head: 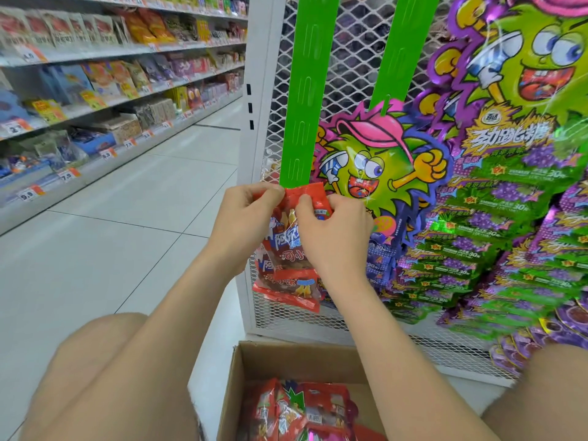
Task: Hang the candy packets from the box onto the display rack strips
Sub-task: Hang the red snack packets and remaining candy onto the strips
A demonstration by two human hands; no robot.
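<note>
A red candy packet (pixel 288 232) is held up at the lower end of the left green display strip (pixel 305 103). My left hand (pixel 246 214) pinches the packet's top left corner. My right hand (pixel 334 227) pinches its top edge on the right, thumb on the front. Below it more red packets (pixel 289 288) hang on the same strip. A second green strip (pixel 401 49) stands to the right. The cardboard box (pixel 254 370) sits on the floor between my knees, with several red packets (pixel 302 412) inside.
The strips hang on a white wire-mesh rack (pixel 286 84). Green and purple candy packets (pixel 496 249) crowd its right side. Store shelves (pixel 105 90) full of snacks line the aisle on the left, across a white tiled floor (pixel 127 224).
</note>
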